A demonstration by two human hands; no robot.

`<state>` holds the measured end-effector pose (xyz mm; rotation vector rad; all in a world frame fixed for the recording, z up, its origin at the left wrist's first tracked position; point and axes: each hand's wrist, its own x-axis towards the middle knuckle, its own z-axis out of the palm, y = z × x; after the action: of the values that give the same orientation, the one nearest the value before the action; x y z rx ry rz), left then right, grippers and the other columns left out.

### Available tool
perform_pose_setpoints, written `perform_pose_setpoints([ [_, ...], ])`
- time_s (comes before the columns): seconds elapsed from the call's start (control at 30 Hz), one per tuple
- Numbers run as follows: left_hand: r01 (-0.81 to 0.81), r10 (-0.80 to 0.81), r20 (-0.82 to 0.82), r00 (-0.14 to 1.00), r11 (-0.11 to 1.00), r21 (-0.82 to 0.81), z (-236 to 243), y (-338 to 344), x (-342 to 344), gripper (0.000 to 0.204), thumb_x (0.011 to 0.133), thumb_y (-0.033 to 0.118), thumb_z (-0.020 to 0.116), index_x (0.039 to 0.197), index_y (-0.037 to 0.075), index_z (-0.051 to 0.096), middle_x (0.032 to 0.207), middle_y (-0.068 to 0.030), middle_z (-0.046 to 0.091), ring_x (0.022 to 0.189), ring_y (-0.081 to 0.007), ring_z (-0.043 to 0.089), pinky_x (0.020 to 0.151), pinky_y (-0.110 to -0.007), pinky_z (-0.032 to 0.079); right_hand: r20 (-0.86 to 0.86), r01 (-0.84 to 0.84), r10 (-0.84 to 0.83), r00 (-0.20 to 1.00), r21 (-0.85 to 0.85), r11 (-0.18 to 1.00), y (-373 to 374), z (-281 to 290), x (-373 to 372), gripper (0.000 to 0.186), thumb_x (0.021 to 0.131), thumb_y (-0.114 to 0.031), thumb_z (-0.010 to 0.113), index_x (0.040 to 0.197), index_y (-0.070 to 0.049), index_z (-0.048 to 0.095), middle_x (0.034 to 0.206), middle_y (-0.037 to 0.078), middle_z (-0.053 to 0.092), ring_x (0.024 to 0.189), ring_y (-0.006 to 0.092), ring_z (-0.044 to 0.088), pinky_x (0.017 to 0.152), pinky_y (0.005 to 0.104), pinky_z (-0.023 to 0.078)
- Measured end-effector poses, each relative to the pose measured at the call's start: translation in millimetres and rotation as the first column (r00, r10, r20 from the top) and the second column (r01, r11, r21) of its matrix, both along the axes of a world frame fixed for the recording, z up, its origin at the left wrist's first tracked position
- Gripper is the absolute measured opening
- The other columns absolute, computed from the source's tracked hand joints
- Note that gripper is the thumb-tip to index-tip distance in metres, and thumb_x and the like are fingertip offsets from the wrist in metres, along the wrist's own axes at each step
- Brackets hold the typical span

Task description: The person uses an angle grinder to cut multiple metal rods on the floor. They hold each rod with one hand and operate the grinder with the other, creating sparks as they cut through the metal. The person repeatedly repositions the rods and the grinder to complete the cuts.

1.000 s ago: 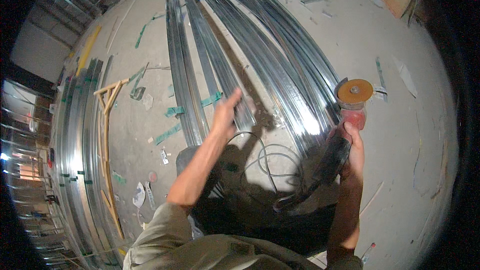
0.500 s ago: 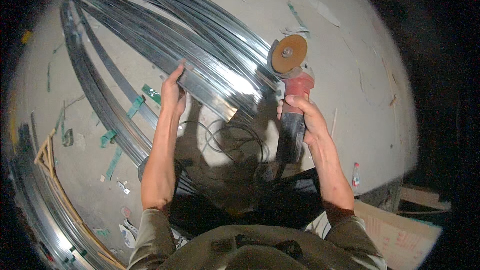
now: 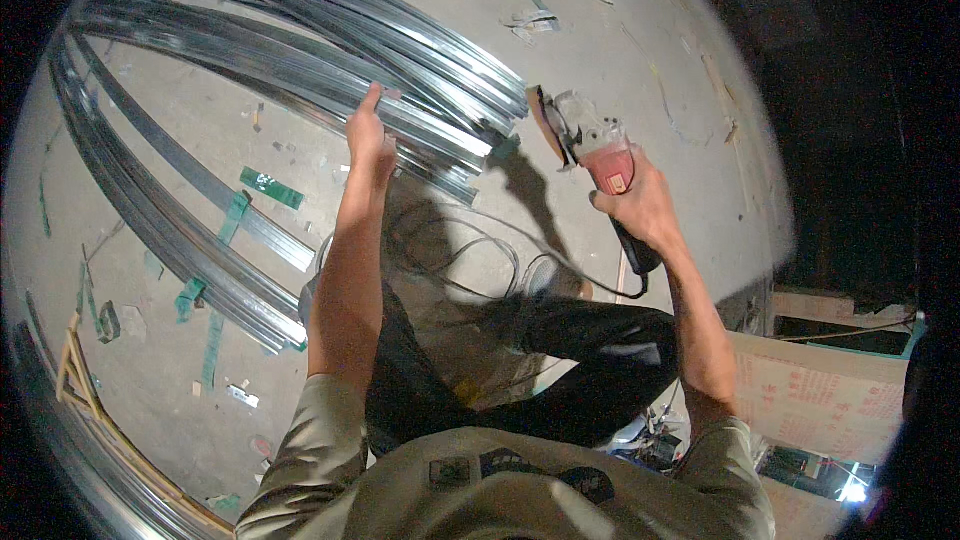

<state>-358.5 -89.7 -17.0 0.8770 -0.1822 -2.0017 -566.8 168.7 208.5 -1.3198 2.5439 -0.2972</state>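
The right hand [image 3: 640,202] has its fingers wrapped round the red body of an angle grinder [image 3: 610,168], its disc just beside the ends of the long metal profiles [image 3: 450,90]; whether they touch I cannot tell. The left hand [image 3: 370,140] rests at the near edge of those profiles, one digit stretched across them; its other fingers are mostly hidden, so their grip is unclear. The grinder's cord [image 3: 640,292] loops over the floor, close by a shoe [image 3: 540,275]. Strips of green tape [image 3: 272,188] lie around a second bundle [image 3: 175,240] at left, with a wooden frame [image 3: 78,380] beyond and printed board [image 3: 820,385] at lower right.
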Motion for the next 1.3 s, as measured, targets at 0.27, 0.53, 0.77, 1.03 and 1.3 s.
perform_pose_setpoints([
  [0.27,0.068,-0.061,0.132,0.989,0.996,-0.049,-6,6,-5,0.033,0.101,0.026,0.061,0.116,-0.003,0.065,0.104,-0.0133,0.072,0.087,-0.0234,0.067,0.074,-0.041,0.054,0.083,-0.026,0.004,0.997,0.262,0.965,12,-29,4,0.063,0.064,-0.022,0.08,0.115,0.005,0.055,0.093,0.028,0.07,0.089,0.0435,0.07,0.082,0.0468,0.056],
  [0.53,0.138,-0.109,0.332,0.937,0.988,-0.068,2,12,-9,0.036,0.101,0.037,0.059,0.096,0.005,0.075,0.086,-0.0028,0.068,0.069,-0.0128,0.056,0.054,-0.03,0.04,0.0,-0.093,0.099,0.995,0.342,0.935,7,-30,10,0.066,0.062,-0.023,0.081,0.116,0.005,0.054,0.092,0.029,0.071,0.09,0.0449,0.07,0.083,0.0488,0.056],
  [0.77,0.146,-0.117,0.335,0.935,0.987,-0.062,1,12,-12,0.032,0.099,0.035,0.06,0.096,0.007,0.075,0.087,-0.0029,0.07,0.071,-0.0128,0.058,0.055,-0.029,0.041,0.002,-0.089,0.095,0.995,0.379,0.921,6,-31,10,0.064,0.063,-0.024,0.08,0.115,0.002,0.055,0.092,0.028,0.071,0.09,0.0451,0.07,0.083,0.0496,0.057],
  [1.03,0.065,-0.058,0.205,0.977,0.998,-0.028,1,17,-19,0.036,0.098,0.027,0.064,0.113,-0.005,0.064,0.101,-0.0147,0.072,0.074,-0.0227,0.069,0.058,-0.036,0.053,-0.009,-0.112,0.125,0.992,0.377,0.92,7,-33,10,0.062,0.065,-0.025,0.08,0.112,0.005,0.054,0.088,0.029,0.071,0.085,0.0453,0.071,0.079,0.0491,0.058],
  [1.3,0.071,-0.061,0.166,0.984,0.996,-0.054,-3,17,-14,0.032,0.098,0.024,0.063,0.11,-0.006,0.065,0.097,-0.016,0.072,0.074,-0.025,0.07,0.06,-0.038,0.056,-0.051,-0.09,0.117,0.992,0.377,0.922,11,-36,4,0.061,0.065,-0.025,0.081,0.111,0.005,0.055,0.087,0.028,0.071,0.085,0.044,0.072,0.079,0.049,0.058],
])
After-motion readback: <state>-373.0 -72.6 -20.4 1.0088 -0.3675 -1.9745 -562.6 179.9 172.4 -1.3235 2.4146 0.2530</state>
